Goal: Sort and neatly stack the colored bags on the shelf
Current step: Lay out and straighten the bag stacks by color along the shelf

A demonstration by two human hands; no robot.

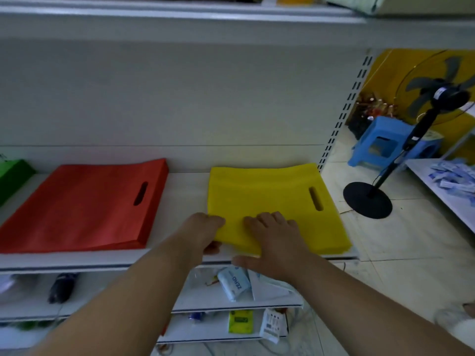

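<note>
Shelf: a white shelf (185, 186) was seen carrying three stacks of flat coloured bags, set side by side.
Yellow bags: the yellow stack (272, 199) was laid at the right end of the shelf, its near edge at the shelf's front lip, with the cut-out handle slot towards the right side.
Red bags: the red stack (84, 206) was laid left of the yellow one, well apart from it, with its handle slot at its right side.
Green bags: a green stack (12, 176) was seen only in part at the left edge.
Left hand: the left hand (205, 232) was clamped on the near left corner of the yellow stack, fingers on top and thumb beneath.
Right hand: the right hand (272, 240) was laid flat on the near edge of the yellow stack, fingers spread and straight, thumb held out over the shelf's front lip.
Lower shelves: small packets (234, 281) were seen lying below.
Floor at right: a black pedestal fan (421, 129) and a blue plastic stool (383, 142) were seen standing.
</note>
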